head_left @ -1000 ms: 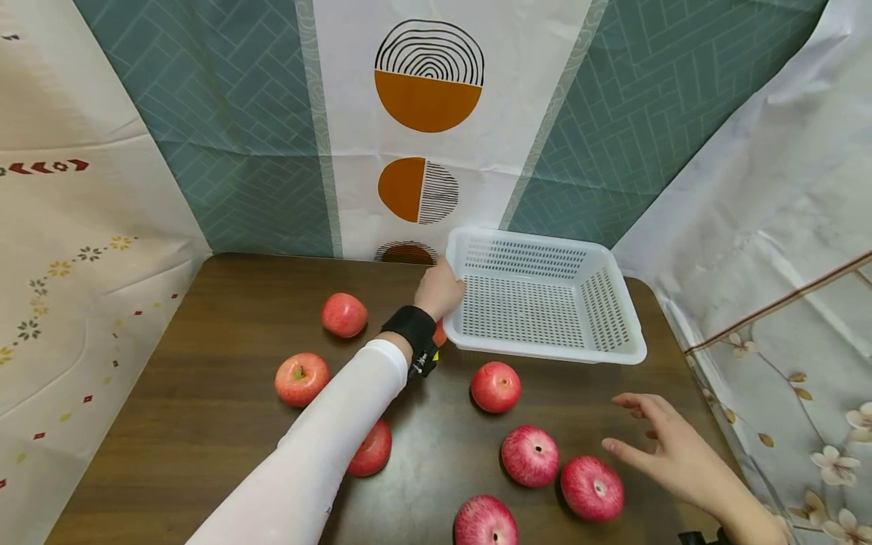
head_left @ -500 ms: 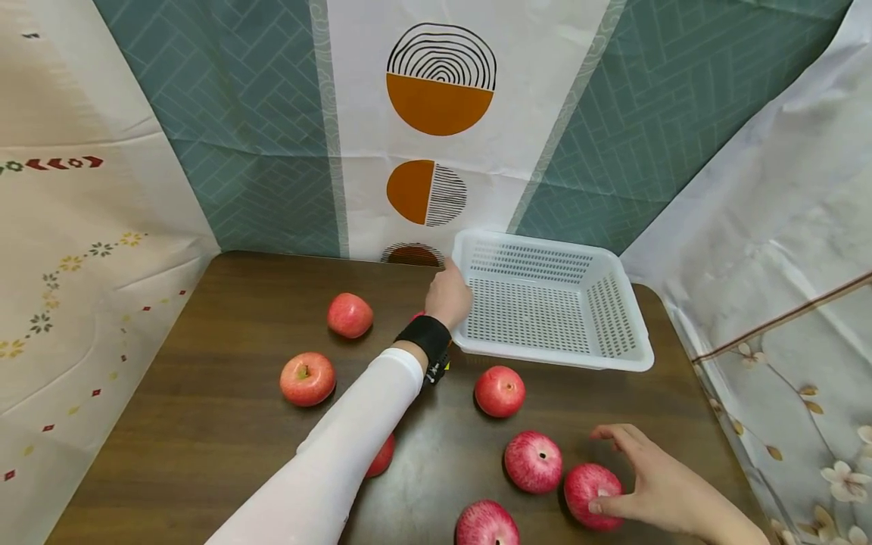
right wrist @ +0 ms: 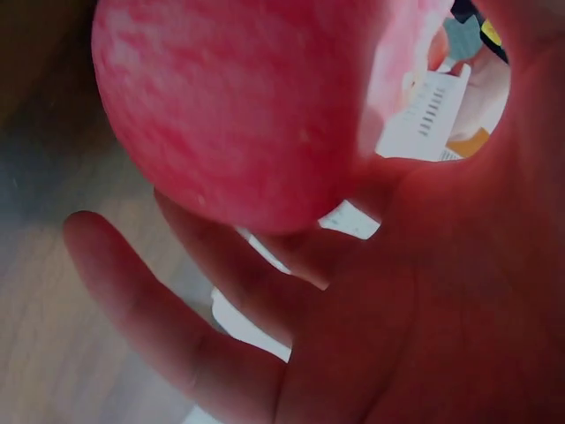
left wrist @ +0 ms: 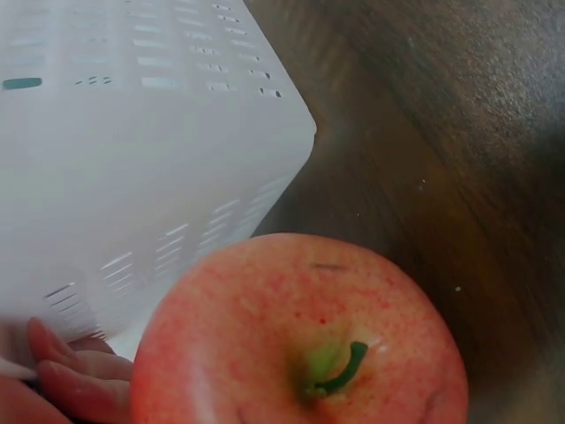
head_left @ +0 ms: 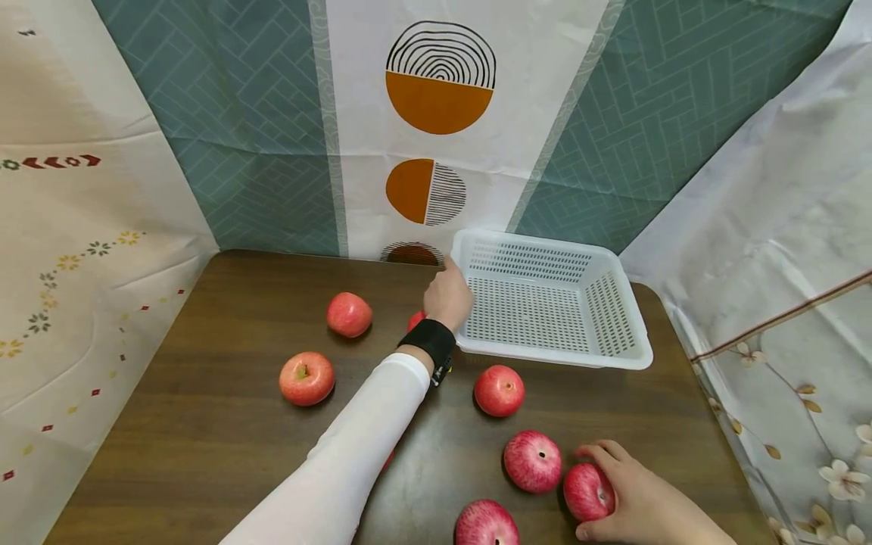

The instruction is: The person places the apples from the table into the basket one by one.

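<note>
My left hand [head_left: 450, 296] grips the left rim of a white plastic basket [head_left: 545, 359], with the fingers [left wrist: 84, 375] curled at its wall in the left wrist view. A red apple with a green stem [left wrist: 291, 309] is close beside that hand; in the head view the hand and wristband partly cover it. At the lower right, my right hand [head_left: 636, 499] is wrapped round a dark pink apple [head_left: 586, 492]. The right wrist view shows this apple [right wrist: 229, 106] between the thumb side and the fingers. Just left of it rests another streaked pink apple [head_left: 524, 458].
A red apple [head_left: 499, 391] sits in front of the basket, and a pink one [head_left: 485, 522] lies at the front edge of the view. Two more apples, one upper [head_left: 349, 315] and one lower [head_left: 306, 378], stand left on the brown table [head_left: 204, 401]. Patterned cloth [head_left: 272, 151] surrounds the table.
My right hand has come down and left onto the dark pink apple and closed round it. My left hand stays at the basket rim; the view has shifted slightly.
</note>
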Demonstrator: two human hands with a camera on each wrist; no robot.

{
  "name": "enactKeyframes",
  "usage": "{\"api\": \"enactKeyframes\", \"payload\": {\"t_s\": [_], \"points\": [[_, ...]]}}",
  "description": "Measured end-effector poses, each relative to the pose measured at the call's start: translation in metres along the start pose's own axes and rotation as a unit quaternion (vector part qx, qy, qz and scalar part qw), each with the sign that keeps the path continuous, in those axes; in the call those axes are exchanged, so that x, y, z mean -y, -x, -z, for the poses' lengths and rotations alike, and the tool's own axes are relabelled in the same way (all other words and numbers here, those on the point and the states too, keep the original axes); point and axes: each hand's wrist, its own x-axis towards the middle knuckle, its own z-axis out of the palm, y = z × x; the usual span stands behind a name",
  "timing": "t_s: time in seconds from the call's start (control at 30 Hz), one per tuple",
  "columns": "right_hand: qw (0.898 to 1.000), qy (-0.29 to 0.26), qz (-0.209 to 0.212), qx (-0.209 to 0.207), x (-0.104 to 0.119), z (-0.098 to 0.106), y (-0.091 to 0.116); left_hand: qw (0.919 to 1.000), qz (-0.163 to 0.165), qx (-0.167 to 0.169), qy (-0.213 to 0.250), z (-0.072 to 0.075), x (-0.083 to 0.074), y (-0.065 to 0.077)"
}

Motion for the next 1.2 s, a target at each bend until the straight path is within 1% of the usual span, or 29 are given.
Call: {"api": "enactKeyframes", "payload": {"t_s": [0.1, 0.23, 0.4, 0.5, 0.7, 0.93, 1.2], "points": [[1.000, -0.011, 0.003, 0.015, -0.001, -0.004, 0.001, 1.0000, 0.000, -0.004, -0.005, -0.001, 0.000, 0.002], [1.000, -0.011, 0.010, 0.018, -0.004, -0.009, 0.000, 1.0000, -0.003, -0.007, -0.005, -0.002, 0.000, 0.002], [1.000, -0.005, -0.006, 0.019, -0.006, -0.015, -0.001, 1.0000, -0.005, -0.002, -0.005, -0.002, 0.000, 0.003], [1.000, -0.005, -0.009, 0.005, -0.006, -0.019, -0.002, 1.0000, -0.002, -0.001, -0.001, -0.001, 0.001, 0.003], [1.000, -0.008, -0.016, -0.007, -0.003, -0.024, -0.002, 1.0000, 0.000, 0.001, 0.002, 0.000, 0.004, 0.004], [1.000, -0.006, -0.003, -0.025, -0.003, -0.026, 0.000, 1.0000, -0.002, -0.008, -0.004, -0.001, 0.003, 0.006], [0.999, 0.005, 0.008, -0.041, -0.002, -0.027, 0.001, 0.9999, -0.007, -0.009, -0.006, -0.001, 0.001, 0.005]]}}
